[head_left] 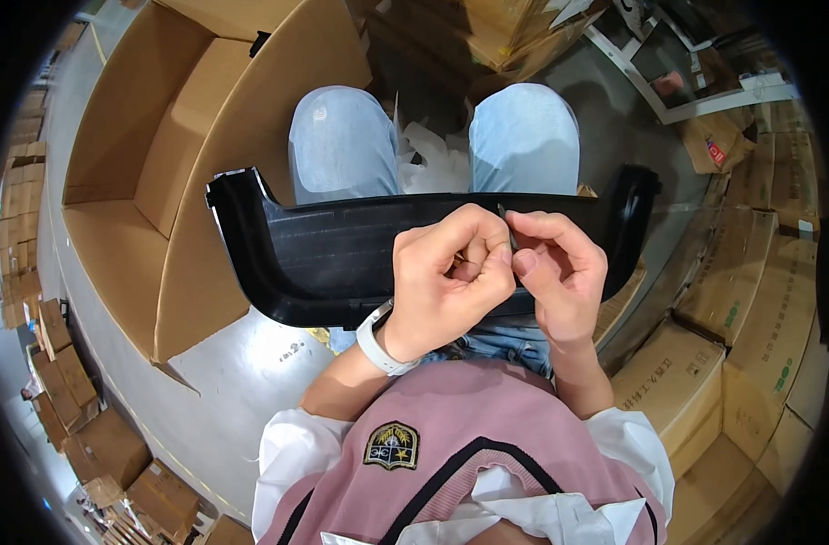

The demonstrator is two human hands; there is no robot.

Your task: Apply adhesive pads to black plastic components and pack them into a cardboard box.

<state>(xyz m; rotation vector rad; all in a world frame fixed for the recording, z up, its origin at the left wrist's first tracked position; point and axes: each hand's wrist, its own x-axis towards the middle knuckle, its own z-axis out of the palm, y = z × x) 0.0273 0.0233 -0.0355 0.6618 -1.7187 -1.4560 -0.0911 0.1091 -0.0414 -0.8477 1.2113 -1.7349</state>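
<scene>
Across my thighs lies a long black plastic panel (342, 250) with upturned, curved ends, like a vehicle trim part. Above its right half, my left hand (451, 277) is closed in a pinch, a white watch band on its wrist. My right hand (564, 272) meets it, fingers curled and thumb bent inward. Between the fingertips shows a thin dark strip (505, 219), its lower part hidden by the fingers. Both hands seem to grip it; its exact kind is too small to make out.
A large open cardboard box (183, 118) stands at the left, close to the panel's left end. Stacked cartons (705, 309) line the right side. White wrapping (433, 159) lies between my knees. A white metal frame (669, 109) is at the far right.
</scene>
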